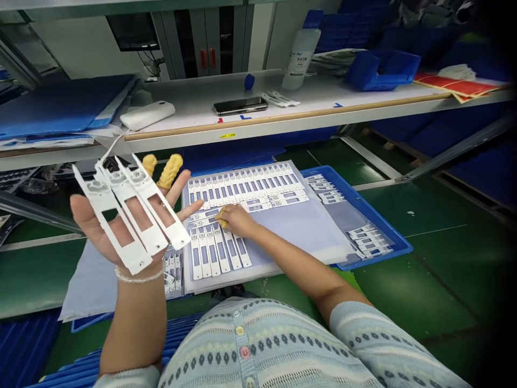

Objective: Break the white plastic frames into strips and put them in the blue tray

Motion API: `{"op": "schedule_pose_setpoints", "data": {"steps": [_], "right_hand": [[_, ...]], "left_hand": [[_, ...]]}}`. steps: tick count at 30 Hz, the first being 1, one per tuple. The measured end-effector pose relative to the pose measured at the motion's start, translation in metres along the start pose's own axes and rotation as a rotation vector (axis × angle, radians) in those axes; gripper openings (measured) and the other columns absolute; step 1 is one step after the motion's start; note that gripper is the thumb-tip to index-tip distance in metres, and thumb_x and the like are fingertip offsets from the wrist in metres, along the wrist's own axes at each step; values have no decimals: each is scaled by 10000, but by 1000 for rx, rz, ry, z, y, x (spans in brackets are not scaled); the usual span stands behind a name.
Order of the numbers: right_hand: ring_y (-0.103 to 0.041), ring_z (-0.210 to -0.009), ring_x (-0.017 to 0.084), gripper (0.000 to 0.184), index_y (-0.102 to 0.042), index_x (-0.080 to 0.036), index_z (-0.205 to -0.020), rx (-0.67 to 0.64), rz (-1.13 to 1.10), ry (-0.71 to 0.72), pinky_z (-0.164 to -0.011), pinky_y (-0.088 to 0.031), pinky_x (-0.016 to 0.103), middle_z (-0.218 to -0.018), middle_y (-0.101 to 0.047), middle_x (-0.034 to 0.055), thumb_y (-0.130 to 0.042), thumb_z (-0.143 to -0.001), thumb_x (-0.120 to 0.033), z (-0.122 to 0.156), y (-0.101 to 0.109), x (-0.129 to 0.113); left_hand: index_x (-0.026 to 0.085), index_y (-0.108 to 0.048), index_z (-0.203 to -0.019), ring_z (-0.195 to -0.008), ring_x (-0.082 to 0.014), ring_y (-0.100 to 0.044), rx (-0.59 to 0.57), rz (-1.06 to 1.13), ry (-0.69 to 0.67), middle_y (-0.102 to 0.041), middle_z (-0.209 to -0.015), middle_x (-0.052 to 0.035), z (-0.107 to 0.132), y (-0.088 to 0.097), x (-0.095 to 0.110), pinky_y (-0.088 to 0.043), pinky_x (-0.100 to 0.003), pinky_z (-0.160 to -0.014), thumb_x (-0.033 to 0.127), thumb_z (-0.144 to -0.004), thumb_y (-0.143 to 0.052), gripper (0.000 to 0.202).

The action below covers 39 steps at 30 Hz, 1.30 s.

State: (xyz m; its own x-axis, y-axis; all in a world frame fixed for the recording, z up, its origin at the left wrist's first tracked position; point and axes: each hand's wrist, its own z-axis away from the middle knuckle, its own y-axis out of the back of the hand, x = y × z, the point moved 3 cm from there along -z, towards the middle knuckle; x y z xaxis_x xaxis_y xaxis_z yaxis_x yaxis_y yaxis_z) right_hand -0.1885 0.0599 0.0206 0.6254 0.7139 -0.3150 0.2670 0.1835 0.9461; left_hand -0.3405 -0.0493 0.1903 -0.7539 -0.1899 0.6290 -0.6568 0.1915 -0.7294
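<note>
My left hand [121, 221] is raised palm up with fingers spread, yellow finger cots on two fingertips. Three flat white plastic frame strips [133, 213] lie fanned across its palm. My right hand [234, 218] rests lower on a clear plastic sheet [307, 226], its fingers curled and pinching at a white strip [205, 215] among loose ones. Rows of the same white strips [242, 186] line the sheet's far part, and a short row [218, 253] lies just below my right hand.
A blue tray [388, 231] under the sheet holds several more strips at its right side. Above runs a white shelf [323, 108] with a black phone [240, 105], a white bottle [301, 56], a blue bin [383, 67] and blue sheets [60, 105]. The bench top is green.
</note>
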Motion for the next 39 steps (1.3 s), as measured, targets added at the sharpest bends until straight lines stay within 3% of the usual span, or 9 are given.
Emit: {"op": "schedule_pose_setpoints", "data": {"steps": [5, 8, 11, 16, 22, 27, 33, 39], "right_hand": [[-600, -960, 225, 278, -671, -160, -1138, 52, -167, 18, -861, -427, 352, -993, -659, 104, -602, -895, -275, 65, 5, -3], [-605, -961, 228, 368, -650, -164, -1174, -20, -192, 97, -857, -458, 351, -1056, -645, 114, -671, -847, -332, 102, -4, -8], [-595, -981, 252, 450, -629, -139, -1198, -83, -133, 106, -854, -472, 377, -1079, -631, 132, -708, -812, -356, 119, -15, -15], [-590, -918, 228, 381, -627, -109, -1170, -103, -60, 36, -807, -485, 342, -1013, -612, 125, -689, -831, -271, 118, -20, -24], [-585, -931, 256, 467, -583, -104, -1232, -148, -15, 0, -797, -485, 363, -1016, -588, 135, -679, -837, -335, 113, -20, -30], [-580, -918, 255, 381, -613, -111, -1180, -145, -36, 26, -795, -480, 375, -1010, -576, 139, -669, -846, -286, 111, -22, -30], [-569, -937, 256, 389, -613, -102, -1174, -129, -57, 73, -814, -482, 379, -998, -574, 133, -677, -837, -286, 110, -22, -34], [-567, -918, 256, 393, -619, -91, -1158, -110, -122, 114, -789, -489, 374, -973, -580, 134, -692, -822, -281, 108, -26, -31]], "left_hand": [[440, -211, -1465, -1416, -383, -224, 123, 89, -58, -337, -1529, 84, 44, 44, -32, 37, -696, -1095, 721, -863, -142, 667], [457, -319, -1420, -1417, -371, -232, 161, 109, 45, -347, -1528, 60, 64, 60, -54, 26, -676, -1107, 725, -853, -229, 634], [480, -362, -1389, -1418, -373, -229, 178, 128, 129, -360, -1523, 25, 75, 67, -70, 21, -696, -1090, 715, -835, -320, 603], [526, -374, -1364, -1423, -381, -207, 214, 143, 155, -357, -1521, 65, 81, 61, -80, 21, -705, -1083, 708, -822, -371, 572], [494, -274, -1428, -1409, -421, -223, 280, 121, 137, -383, -1508, 8, 86, 53, -81, 21, -769, -1028, 733, -822, -311, 653], [551, -247, -1409, -1428, -412, -156, 390, 146, 132, -341, -1528, 67, 91, 55, -85, -24, -747, -1059, 701, -800, -440, 656], [613, -217, -1382, -1432, -420, -125, 331, 115, 122, -281, -1547, 109, 92, 52, -87, 12, -796, -1007, 691, -808, -444, 623], [586, -150, -1412, -1448, -390, -49, 313, 104, 115, -187, -1580, 114, 86, 49, -91, -21, -743, -1069, 688, -821, -418, 658]]}}
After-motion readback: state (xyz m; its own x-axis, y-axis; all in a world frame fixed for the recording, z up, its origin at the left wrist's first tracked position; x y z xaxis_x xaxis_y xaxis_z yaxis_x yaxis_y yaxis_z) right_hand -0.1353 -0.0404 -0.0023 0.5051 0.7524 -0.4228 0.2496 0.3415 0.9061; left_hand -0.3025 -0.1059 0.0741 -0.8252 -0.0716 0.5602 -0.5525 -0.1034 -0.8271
